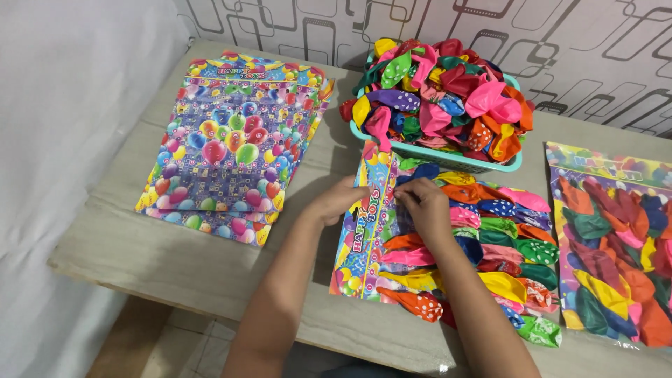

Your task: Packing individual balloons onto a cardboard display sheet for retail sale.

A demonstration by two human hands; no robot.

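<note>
Both hands meet at the top edge of a printed plastic bag [364,238] that lies flat on the wooden table [140,259], just in front of the teal basket [448,159]. The left hand [341,198] presses on the bag's printed header strip with its fingers curled together, seemingly to keep the bag from sliding. The right hand [423,203] pinches the bag's edge between thumb and fingers, clamped on the plastic just beside the left hand, likely so the opening stays under control. The bag is packed with flat, uninflated balloons [490,245] in orange, green, blue, yellow and pink, and lying flat keeps them spread out rather than bunched

The basket, touching the far end of that bag, is heaped above its rim with loose balloons [441,91], close enough for either hand to reach. To the left of the basket, well apart from the hands, sits a stack of empty printed bags [231,147], fanned slightly. To the right of the basket lies a second filled bag [616,252]. A few balloons at the worked bag's near end [539,330] poke out past its edge. The right forearm crosses over the bag, hiding part of its contents
</note>
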